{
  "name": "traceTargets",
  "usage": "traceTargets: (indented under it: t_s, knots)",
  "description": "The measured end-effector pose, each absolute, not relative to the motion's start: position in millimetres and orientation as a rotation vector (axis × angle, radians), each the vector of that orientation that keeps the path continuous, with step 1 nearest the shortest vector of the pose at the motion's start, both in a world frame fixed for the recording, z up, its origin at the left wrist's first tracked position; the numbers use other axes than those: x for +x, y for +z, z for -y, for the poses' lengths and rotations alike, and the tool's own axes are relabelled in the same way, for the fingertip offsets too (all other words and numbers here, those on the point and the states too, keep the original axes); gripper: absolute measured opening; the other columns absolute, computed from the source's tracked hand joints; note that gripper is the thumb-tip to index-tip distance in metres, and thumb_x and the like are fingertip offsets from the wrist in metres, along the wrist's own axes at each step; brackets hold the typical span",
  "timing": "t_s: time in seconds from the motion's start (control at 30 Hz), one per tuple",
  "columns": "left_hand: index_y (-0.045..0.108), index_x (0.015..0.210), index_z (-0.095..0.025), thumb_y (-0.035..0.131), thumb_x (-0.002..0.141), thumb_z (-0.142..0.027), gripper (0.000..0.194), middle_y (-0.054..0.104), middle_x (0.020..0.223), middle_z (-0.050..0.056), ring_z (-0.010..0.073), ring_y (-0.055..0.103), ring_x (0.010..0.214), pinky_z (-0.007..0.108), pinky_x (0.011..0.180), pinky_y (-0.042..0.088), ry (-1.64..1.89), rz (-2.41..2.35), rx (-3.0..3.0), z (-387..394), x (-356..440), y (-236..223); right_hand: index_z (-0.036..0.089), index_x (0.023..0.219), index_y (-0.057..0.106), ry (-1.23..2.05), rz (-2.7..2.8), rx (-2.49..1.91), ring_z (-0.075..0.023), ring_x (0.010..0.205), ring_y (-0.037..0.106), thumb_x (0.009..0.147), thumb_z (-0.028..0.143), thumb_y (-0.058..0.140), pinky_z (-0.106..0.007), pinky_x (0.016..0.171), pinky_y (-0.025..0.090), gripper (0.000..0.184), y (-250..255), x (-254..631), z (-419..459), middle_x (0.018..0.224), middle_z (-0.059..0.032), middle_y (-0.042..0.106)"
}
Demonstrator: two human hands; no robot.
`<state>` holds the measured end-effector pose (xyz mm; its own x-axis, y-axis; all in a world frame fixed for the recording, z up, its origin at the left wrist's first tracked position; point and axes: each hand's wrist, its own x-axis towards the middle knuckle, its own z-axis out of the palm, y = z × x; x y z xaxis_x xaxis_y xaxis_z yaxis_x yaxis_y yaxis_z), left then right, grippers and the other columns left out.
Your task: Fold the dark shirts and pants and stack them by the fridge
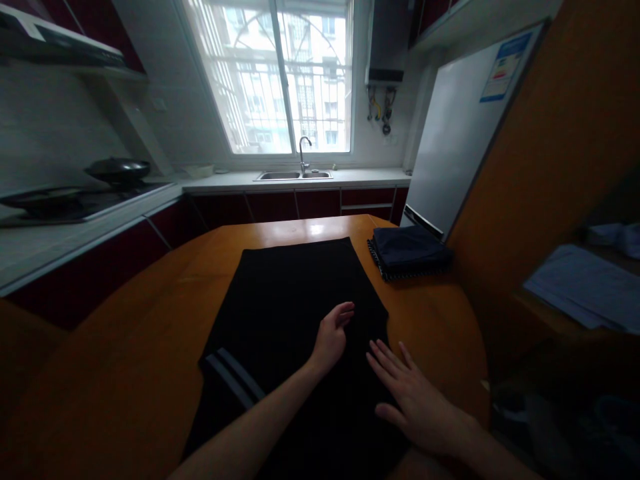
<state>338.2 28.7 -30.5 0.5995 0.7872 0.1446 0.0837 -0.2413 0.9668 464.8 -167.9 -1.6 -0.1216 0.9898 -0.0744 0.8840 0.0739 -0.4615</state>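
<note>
A black garment (295,293) lies spread flat over the wooden table, its near end running out of view below me. Two grey stripes (235,378) cross what looks like a sleeve on its left side. My left hand (332,335) is over the middle of the cloth, turned on edge with its fingers loosely extended and nothing in them. To its right, my right hand (405,393) is palm down with fingers spread at the garment's right edge. Whether either hand presses on the fabric is hard to tell.
Folded dark clothes (410,250) are stacked at the far right of the round-edged wooden table (150,307). Beyond stand a counter with a sink (280,176), a stove with a wok (119,170) at left, and a fridge (460,127) at right.
</note>
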Motion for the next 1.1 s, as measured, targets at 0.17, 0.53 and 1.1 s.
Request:
traceTargets:
  t_s: [0.17, 0.53, 1.1]
  knots:
    - [0.069, 0.116, -0.019, 0.039, 0.078, 0.004, 0.054, 0.071, 0.123, 0.006, 0.0179, 0.065, 0.118, 0.043, 0.108, 0.05, 0.849, -0.625, 1.98, -20, 337, -27, 0.029, 0.157, 0.023, 0.869, 2.081, -1.818, -0.0296, 0.152, 0.013, 0.092, 0.038, 0.062, -0.057, 0.123, 0.009, 0.077, 22, 458, 202, 0.164, -0.0052, 0.015]
    - [0.055, 0.14, -0.019, 0.039, 0.092, -0.006, 0.052, 0.049, 0.152, 0.006, 0.022, 0.041, 0.144, 0.046, 0.119, 0.034, 0.557, -0.494, 2.517, -12, 333, -28, 0.023, 0.151, 0.043, 0.377, 1.514, -1.849, -0.0217, 0.148, 0.032, 0.103, 0.035, 0.03, -0.05, 0.122, 0.025, 0.051, -2, 505, 145, 0.157, -0.0072, 0.041]
    - [0.037, 0.152, -0.017, 0.032, 0.1, -0.018, 0.052, 0.032, 0.161, 0.008, 0.0237, 0.025, 0.151, 0.047, 0.121, 0.025, 0.339, -0.49, 2.875, -8, 331, -29, 0.021, 0.158, 0.025, 0.314, 1.985, -1.997, -0.0207, 0.154, 0.01, 0.101, 0.038, 0.04, -0.05, 0.124, 0.011, 0.061, -13, 504, 120, 0.166, -0.0062, 0.016]
